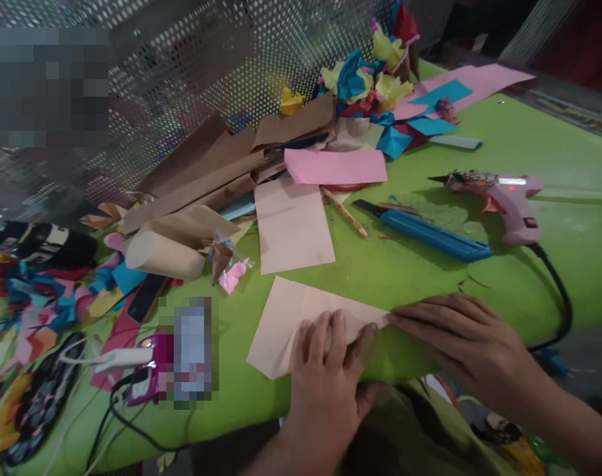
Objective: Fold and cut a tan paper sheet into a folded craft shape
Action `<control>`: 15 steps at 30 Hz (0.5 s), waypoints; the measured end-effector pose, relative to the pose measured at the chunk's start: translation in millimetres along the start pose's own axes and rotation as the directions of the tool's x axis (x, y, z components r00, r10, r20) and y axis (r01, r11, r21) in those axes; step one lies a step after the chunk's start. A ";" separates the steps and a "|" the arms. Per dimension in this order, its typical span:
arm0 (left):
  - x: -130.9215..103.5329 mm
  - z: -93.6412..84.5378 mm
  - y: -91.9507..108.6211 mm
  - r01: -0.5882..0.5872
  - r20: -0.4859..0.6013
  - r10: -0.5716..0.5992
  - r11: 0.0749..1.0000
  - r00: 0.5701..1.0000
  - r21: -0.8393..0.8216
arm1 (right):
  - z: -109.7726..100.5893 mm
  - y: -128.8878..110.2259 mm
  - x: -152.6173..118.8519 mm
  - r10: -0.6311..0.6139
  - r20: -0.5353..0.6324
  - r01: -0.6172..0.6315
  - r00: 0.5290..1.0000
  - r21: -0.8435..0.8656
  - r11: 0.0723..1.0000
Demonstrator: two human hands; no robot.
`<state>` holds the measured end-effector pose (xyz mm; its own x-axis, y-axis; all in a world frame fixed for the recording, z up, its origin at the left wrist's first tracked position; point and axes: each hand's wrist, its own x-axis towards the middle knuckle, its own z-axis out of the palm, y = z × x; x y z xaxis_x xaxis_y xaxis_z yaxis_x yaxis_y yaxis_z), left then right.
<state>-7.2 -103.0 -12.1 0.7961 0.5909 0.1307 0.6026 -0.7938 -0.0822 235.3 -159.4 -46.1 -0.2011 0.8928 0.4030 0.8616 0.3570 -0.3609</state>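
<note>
Paper [301, 314], pale and folded, lies at the near edge of the green table [528, 145]. Left hand [330, 370] presses flat on it, fingers together; right hand [459, 337] rests spread on its right tip. Blue knife [429, 235] and glue gun [499, 195] lie farther off.

The left hand [328, 377] covers the near edge of the pale pink folded paper sheet [301, 317]. At nine o'clock, a blurry patch hides most of the pink flat gadget [149, 377]. At ten o'clock, another blurry grey patch [45, 86] hides something. At three o'clock, the black cord [561, 291] slips behind the green table [528, 277].
</note>
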 end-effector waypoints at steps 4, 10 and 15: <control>-0.5 0.2 0.9 0.009 0.024 -0.009 1.000 1.000 -0.007 | -10.2 3.2 -2.2 0.015 -0.012 -0.015 1.000 0.011 1.000; -1.0 1.6 1.4 0.004 0.017 -0.003 1.000 1.000 -0.012 | -18.1 -9.7 7.0 0.006 -0.074 -0.005 0.997 0.018 1.000; -1.9 2.3 2.9 0.008 0.023 -0.008 1.000 1.000 -0.025 | -5.2 -24.7 13.1 -0.119 0.053 0.120 0.991 -0.016 0.993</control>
<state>-6.9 -106.1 -14.8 0.7924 0.6004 0.1081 0.6078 -0.7921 -0.0560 213.8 -158.0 -27.5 -0.3266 0.8572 0.3981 0.8385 0.4572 -0.2964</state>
